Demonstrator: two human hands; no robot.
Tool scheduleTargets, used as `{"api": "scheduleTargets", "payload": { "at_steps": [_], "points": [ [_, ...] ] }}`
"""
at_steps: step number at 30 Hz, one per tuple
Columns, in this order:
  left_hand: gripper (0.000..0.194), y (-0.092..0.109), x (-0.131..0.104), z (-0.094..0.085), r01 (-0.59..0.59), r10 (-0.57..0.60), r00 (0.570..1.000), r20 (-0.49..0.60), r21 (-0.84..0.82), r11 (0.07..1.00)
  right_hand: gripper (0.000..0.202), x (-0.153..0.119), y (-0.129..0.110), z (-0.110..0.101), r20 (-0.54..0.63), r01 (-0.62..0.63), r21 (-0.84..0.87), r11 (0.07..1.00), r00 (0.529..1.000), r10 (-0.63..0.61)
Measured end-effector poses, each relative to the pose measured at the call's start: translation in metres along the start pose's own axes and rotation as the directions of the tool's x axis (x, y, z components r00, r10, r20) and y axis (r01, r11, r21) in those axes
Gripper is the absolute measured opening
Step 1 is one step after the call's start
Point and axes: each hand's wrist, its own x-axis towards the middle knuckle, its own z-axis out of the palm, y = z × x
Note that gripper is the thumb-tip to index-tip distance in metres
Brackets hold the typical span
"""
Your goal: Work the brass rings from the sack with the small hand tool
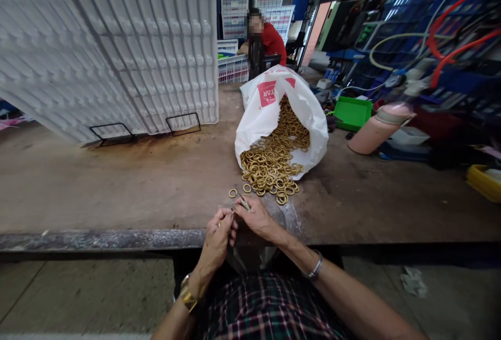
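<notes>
At the table's front edge, my left hand [219, 229] is closed in a pinch, with a bit of a gold-coloured ring showing at its fingertips; the fingers hide most of it. My right hand [256, 215] touches or nearly touches the left one and grips a small knife [245, 203] with a pale handle, its dark tip pointing up and left. Just beyond the hands, many gold-coloured rings [270, 165] spill from a white plastic bag [250, 120] with red print lying on its side. A loose ring [233, 193] lies on the wood left of the pile.
Tall white ribbed panels [156, 42] stand on the wooden table [117, 188] at left, by black wire stands [111, 133]. Rightward are a green tray [353, 113], a pink bottle [370, 133] and a yellow container [484, 182]. A person in red [274, 42] sits beyond, near stacked crates.
</notes>
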Motion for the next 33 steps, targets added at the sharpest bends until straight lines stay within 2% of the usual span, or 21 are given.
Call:
{"api": "scheduleTargets", "payload": {
  "at_steps": [8,22,24,27,30,33],
  "points": [
    [0.026,-0.001,-0.002,-0.003,0.018,-0.013,0.999,0.042,-0.124,0.992,0.022,0.0,0.0,0.001,0.042,-0.043,0.046,0.998,0.998,0.042],
    [0.03,0.001,-0.002,-0.002,0.029,-0.026,0.999,0.02,-0.169,0.985,0.023,0.0,0.001,0.004,0.021,-0.051,0.1,0.994,0.999,0.049],
    [0.03,0.0,-0.002,-0.002,0.029,-0.026,1.0,0.017,-0.166,0.986,0.021,0.0,0.003,0.003,-0.001,-0.03,0.03,0.999,1.0,0.03],
    [0.03,0.0,-0.001,-0.002,0.012,-0.011,1.0,0.005,-0.143,0.99,0.02,-0.004,0.008,0.002,0.013,0.051,-0.215,0.975,0.999,-0.049],
    [0.031,0.0,-0.001,-0.002,-0.001,0.001,1.0,-0.005,-0.105,0.994,0.015,-0.009,0.014,0.003,0.107,0.153,-0.448,0.881,0.987,-0.117],
    [0.031,-0.001,-0.001,-0.003,-0.009,0.009,1.0,-0.008,-0.061,0.998,0.016,-0.012,0.018,0.004,0.156,0.2,-0.569,0.797,0.979,-0.135]
  ]
}}
